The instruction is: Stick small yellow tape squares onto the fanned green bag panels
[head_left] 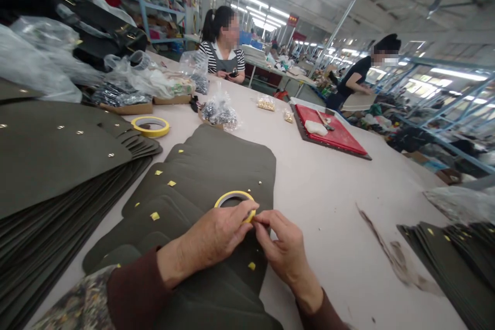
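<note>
My left hand is closed around a roll of yellow tape, holding it tilted above the dark olive panels. The thumb and forefinger of my right hand are pinched together at the roll's near right edge, where the tape's end seems to be; the fingertips hide most of it. Small yellow tape pieces stick to the overlapping panels below. Two small metal studs show on the top panel, just beyond the roll.
Another yellow tape roll lies beside a tall stack of olive panels at left. More panels lie at right. Farther back are a red board and bags of small parts. One person sits across the table; another stands behind.
</note>
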Motion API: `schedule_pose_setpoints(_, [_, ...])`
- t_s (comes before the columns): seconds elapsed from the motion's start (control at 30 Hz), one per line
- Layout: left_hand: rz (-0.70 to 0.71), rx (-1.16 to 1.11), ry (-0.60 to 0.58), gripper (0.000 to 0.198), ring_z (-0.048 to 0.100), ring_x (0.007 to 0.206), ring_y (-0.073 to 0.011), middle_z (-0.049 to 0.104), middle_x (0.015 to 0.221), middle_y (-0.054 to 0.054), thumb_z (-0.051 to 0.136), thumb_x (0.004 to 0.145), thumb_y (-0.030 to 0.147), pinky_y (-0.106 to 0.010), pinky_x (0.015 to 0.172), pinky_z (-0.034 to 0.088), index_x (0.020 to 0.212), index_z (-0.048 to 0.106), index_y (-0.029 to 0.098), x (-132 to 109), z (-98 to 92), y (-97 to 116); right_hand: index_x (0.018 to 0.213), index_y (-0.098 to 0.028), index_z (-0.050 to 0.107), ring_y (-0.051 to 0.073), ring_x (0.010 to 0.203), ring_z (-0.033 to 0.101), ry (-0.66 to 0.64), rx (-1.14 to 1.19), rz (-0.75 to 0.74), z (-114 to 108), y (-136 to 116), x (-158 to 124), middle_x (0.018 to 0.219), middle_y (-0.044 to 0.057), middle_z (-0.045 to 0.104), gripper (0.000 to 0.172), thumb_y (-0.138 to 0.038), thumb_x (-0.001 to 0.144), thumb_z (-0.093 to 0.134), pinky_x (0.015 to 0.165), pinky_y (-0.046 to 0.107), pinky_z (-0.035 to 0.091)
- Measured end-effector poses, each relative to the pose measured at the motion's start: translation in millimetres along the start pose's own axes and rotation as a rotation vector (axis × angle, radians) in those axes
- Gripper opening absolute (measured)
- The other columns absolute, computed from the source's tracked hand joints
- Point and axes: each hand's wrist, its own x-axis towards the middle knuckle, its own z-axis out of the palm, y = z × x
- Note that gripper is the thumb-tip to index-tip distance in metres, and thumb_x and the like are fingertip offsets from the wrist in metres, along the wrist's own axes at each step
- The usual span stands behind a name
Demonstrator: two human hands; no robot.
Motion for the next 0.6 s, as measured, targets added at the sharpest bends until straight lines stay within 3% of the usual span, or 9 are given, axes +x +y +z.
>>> schedule_pose_setpoints(0.2, [-0.053, 0.082, -0.027, 0.019, 0.063, 0.090, -0.0152, 0.065, 0.095, -0.003, 0.039, 0.095, 0.016, -0.027, 0.083, 0.051, 0.108, 0.052, 0.020, 3, 3.1, 2, 0.078, -0.019, 0.061, 0.014, 0.060, 0.058, 0.067, -0.236, -0.119, 7, 7, -3, 0.066, 0.004, 0.063, 0.017, -0.011, 0.086, 0.048, 0.059, 0.025, 0.045])
schedule_pose_setpoints(0.3, [-0.085, 0.138, -0.023, 0.016, 0.061, 0.081, -0.0144, 0.062, 0.086, -0.002, 0.039, 0.096, 0.017, -0.025, 0.076, 0.049, 0.097, 0.055, 0.019, 5, 4.1, 3, 0.077, -0.018, 0.063, 0.014, 0.058, 0.058, 0.101, -0.251, -0.096, 9, 5, -4, 0.064, 0.003, 0.062, 0.017, -0.012, 0.084, 0.049, 0.058, 0.025, 0.045])
schedule_pose_setpoints(0.37, [-0.084, 0.207, -0.018, 0.017, 0.058, 0.073, -0.0135, 0.059, 0.081, -0.001, 0.039, 0.095, 0.017, -0.024, 0.068, 0.047, 0.090, 0.055, 0.018, 6, 4.7, 4, 0.077, -0.019, 0.065, 0.014, 0.058, 0.058, 0.106, -0.192, 0.021, 10, 2, -3, 0.064, 0.002, 0.063, 0.016, -0.015, 0.083, 0.051, 0.058, 0.025, 0.046])
schedule_pose_setpoints(0.53, [0.032, 0.333, 0.048, 0.021, 0.052, 0.065, -0.0121, 0.055, 0.074, 0.000, 0.037, 0.095, 0.016, -0.022, 0.058, 0.041, 0.085, 0.055, 0.019, 4, 6.1, 9, 0.070, -0.018, 0.063, 0.011, 0.046, 0.054, 0.099, 0.293, 0.593, 10, 11, 0, 0.054, -0.001, 0.060, 0.016, -0.031, 0.079, 0.060, 0.048, 0.023, 0.046])
schedule_pose_setpoints(0.6, [0.044, 0.374, 0.046, 0.019, 0.052, 0.066, -0.0128, 0.055, 0.075, 0.000, 0.038, 0.094, 0.016, -0.022, 0.059, 0.042, 0.086, 0.055, 0.019, 2, 6.1, 10, 0.070, -0.016, 0.063, 0.010, 0.043, 0.052, 0.114, 0.444, 0.750, 5, 23, 0, 0.051, -0.003, 0.058, 0.022, -0.038, 0.074, 0.066, 0.045, 0.023, 0.046])
